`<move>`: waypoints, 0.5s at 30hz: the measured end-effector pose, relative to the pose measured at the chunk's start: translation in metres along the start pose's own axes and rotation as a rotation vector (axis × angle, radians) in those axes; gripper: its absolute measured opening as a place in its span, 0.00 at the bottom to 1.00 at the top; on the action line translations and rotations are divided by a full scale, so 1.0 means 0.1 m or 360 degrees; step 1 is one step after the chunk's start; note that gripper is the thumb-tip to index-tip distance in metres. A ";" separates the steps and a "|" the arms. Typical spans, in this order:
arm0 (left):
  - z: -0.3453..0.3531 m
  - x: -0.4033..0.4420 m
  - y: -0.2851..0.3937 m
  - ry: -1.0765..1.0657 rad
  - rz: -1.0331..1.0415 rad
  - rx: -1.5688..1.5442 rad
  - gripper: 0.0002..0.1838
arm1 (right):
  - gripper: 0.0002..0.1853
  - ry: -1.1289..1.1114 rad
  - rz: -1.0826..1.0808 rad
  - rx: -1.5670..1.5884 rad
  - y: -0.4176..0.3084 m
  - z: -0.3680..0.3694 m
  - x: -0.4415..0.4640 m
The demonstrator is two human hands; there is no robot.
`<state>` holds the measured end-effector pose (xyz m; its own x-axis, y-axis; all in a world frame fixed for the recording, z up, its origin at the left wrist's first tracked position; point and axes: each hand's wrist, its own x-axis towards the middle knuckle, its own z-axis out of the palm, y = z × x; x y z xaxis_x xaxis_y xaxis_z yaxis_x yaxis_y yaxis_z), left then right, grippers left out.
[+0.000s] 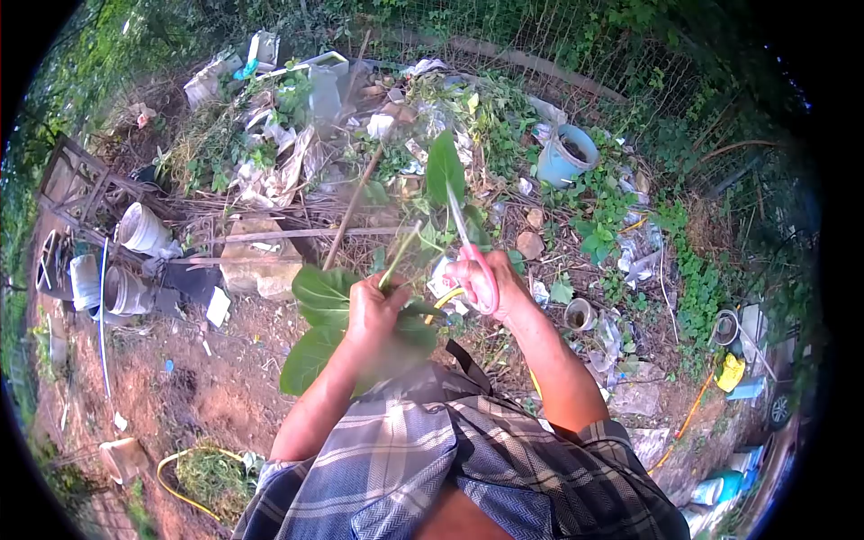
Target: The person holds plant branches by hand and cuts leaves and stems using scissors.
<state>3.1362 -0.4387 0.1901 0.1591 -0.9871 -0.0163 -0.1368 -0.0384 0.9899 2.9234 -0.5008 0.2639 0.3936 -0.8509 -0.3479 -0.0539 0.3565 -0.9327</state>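
Note:
My left hand (374, 310) is closed around a green leafy stem (402, 255), whose upper end points up and to the right. Broad green leaves (317, 310) spread out on the left of that hand and below it. In my right hand (504, 286) are scissors with pink handles (486, 283), their blades pointing up. A single large leaf (444, 166) stands upright at the blade tips, and a thin stalk runs near the right fingers. Whether the blades touch this leaf I cannot tell, and a blurred smear covers part of the middle.
A heap of rubbish, dry sticks and weeds lies ahead. A blue bucket (567, 156) stands at the right of it, white buckets (144, 229) lie at the left. A yellow hose (171, 459) curves over the soil. A wire fence (558, 63) runs along the back.

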 end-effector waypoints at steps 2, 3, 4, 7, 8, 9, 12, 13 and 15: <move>-0.06 0.07 -0.09 0.0026 -0.0060 -0.0247 0.06 | 0.16 0.0123 -0.0089 -0.0061 -0.07 -0.05 -0.07; -0.11 0.07 0.04 0.0071 -0.0096 -0.0232 0.06 | 0.15 0.0177 -0.0133 -0.0091 -0.09 -0.08 -0.11; -0.15 0.11 0.04 0.0101 -0.0142 -0.0291 0.06 | 0.15 0.0160 -0.0126 -0.0082 -0.07 -0.13 -0.17; -0.23 0.16 0.00 0.0163 -0.0201 -0.0492 0.06 | 0.15 0.0108 -0.0001 -0.0278 -0.10 -0.09 -0.35; -0.25 0.18 0.00 0.0172 -0.0205 -0.0564 0.06 | 0.18 0.0162 0.0016 -0.0343 0.16 -0.17 -0.25; -0.25 0.18 0.03 0.0185 -0.0212 -0.0584 0.06 | 0.25 0.0118 -0.0005 -0.0563 0.17 -0.14 -0.21; -0.23 0.14 0.09 0.0168 -0.0204 -0.0597 0.05 | 0.28 0.0615 -0.0293 -0.1695 0.16 -0.08 -0.25; -0.22 0.12 0.08 0.0161 -0.0186 -0.0565 0.05 | 0.28 0.0791 -0.0358 -0.1895 0.22 -0.09 -0.18; -0.17 0.10 0.07 0.0148 -0.0142 -0.0503 0.06 | 0.26 0.1061 -0.0474 -0.2166 0.20 -0.13 -0.10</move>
<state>3.1539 -0.4462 0.1994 0.2472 -0.9631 -0.1062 0.1891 -0.0595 0.9801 2.9062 -0.4905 0.2477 0.0941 -0.9692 0.2276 -0.9639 -0.1459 -0.2227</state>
